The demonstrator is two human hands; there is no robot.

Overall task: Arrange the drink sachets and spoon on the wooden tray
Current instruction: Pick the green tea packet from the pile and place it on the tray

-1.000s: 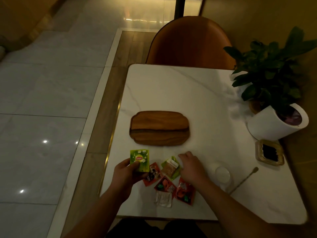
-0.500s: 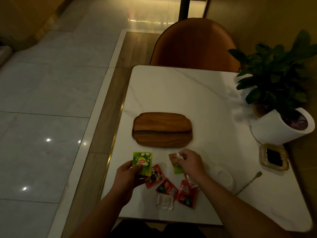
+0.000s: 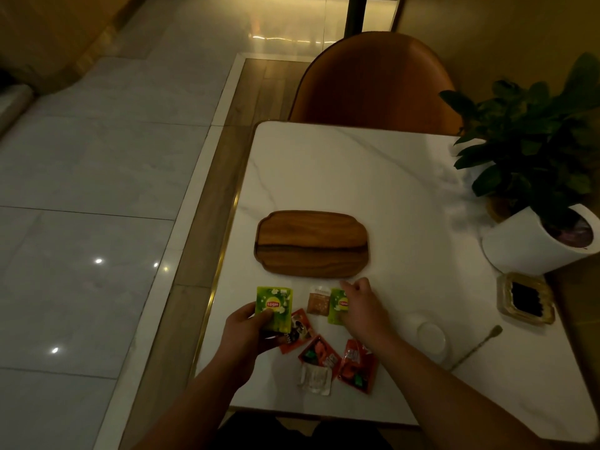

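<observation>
Sachets (image 3: 319, 352) in red lie on the bench (image 3: 324, 177), near the bare wooden tray (image 3: 313, 243). The left hand (image 3: 246, 332) pinches a green sachet (image 3: 274, 308). The right hand (image 3: 360, 306) covers a second green sachet (image 3: 336, 306) beside a brown sachet (image 3: 318, 300), its grasp unclear. The spoon (image 3: 477, 345) lies well to the right.

Shows open passage over the bare wooden tray (image 3: 313, 243) and the white table (image 3: 324, 170) behind it, up to the chair (image 3: 373, 76). Clutters the near edge with three red sachets (image 3: 319, 352), a clear sachet (image 3: 315, 378) and the left hand (image 3: 250, 332) gripping a green sachet (image 3: 274, 308). Leaves a thin bare strip between tray and brown sachet (image 3: 318, 300), second green sachet (image 3: 337, 306) and right hand (image 3: 363, 310). Closes off the right side with potted plant (image 3: 532, 245), dark dish (image 3: 526, 298), white cup (image 3: 431, 336) and slanting spoon (image 3: 477, 345).
</observation>
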